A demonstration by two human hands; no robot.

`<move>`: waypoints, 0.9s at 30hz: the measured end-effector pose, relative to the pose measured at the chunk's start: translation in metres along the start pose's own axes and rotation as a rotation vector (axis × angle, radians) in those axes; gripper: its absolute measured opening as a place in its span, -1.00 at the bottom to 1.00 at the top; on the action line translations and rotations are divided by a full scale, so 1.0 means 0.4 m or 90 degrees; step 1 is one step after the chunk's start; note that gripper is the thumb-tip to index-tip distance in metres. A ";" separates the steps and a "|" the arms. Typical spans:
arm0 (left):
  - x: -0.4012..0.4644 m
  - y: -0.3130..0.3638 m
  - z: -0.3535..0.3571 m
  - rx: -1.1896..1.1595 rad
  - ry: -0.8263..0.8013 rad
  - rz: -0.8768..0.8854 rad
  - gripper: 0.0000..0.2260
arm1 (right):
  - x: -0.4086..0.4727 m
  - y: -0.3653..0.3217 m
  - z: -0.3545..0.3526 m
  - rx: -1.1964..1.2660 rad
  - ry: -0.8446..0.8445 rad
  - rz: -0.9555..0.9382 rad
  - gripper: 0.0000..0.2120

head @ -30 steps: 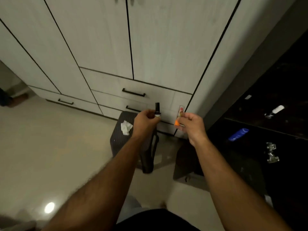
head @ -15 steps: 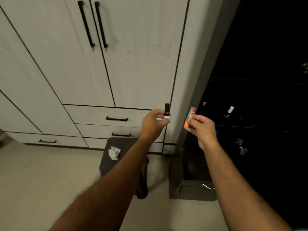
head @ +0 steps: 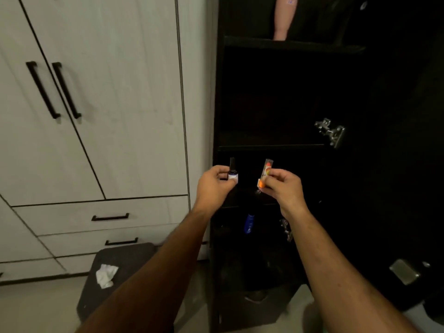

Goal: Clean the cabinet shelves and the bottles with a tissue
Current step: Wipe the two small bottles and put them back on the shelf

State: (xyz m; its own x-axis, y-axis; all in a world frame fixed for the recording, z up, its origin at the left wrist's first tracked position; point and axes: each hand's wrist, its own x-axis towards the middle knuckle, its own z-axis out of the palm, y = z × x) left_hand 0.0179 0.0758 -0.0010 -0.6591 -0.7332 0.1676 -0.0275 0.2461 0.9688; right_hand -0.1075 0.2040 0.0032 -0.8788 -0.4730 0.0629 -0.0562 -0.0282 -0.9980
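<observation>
My left hand [head: 213, 186] grips a small dark bottle [head: 232, 173] with a black cap, held upright. My right hand [head: 283, 188] pinches a small clear and orange tube [head: 265, 171]. Both hands are raised in front of the open dark cabinet, just below a shelf edge [head: 271, 147]. A blue bottle [head: 249, 223] stands on a lower shelf beneath my hands. A crumpled white tissue [head: 105, 276] lies on a dark stool [head: 120, 258] at the lower left. The cabinet's inside is very dark.
Pale wardrobe doors [head: 108, 104] with black handles and drawers [head: 110, 217] fill the left. Metal hinges [head: 331, 132] sit on the cabinet's right side. A pinkish bottle [head: 283, 18] stands on the top shelf.
The view has swung up and to the right, from the wardrobe drawers to the open dark cabinet. Both hands, still holding their items, have risen toward the shelves.
</observation>
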 end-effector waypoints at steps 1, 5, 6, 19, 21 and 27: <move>0.007 0.011 0.030 -0.001 -0.007 0.008 -0.65 | 0.018 -0.006 -0.028 -0.001 -0.001 -0.007 -0.84; 0.041 0.047 0.129 0.001 0.002 0.037 -0.63 | 0.073 -0.028 -0.122 0.008 -0.021 -0.034 -0.85; 0.048 0.059 0.152 0.003 0.008 0.042 -0.63 | 0.085 -0.034 -0.142 0.009 -0.028 -0.040 -0.84; 0.155 0.174 0.248 0.040 0.074 0.104 -0.65 | 0.217 -0.111 -0.211 0.021 -0.056 -0.124 -0.81; 0.184 0.182 0.243 0.063 0.078 0.122 -0.65 | 0.238 -0.121 -0.202 0.019 -0.050 -0.137 -0.81; 0.278 0.184 0.225 0.142 0.082 0.169 -0.68 | 0.330 -0.132 -0.171 -0.022 -0.018 -0.166 -0.81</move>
State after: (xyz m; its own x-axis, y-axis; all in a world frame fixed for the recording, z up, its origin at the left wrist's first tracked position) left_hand -0.1251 0.0696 0.0725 -0.5653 -0.6959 0.4430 -0.0409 0.5600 0.8275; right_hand -0.2530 0.2033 0.0642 -0.8190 -0.4776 0.3180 -0.2959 -0.1232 -0.9472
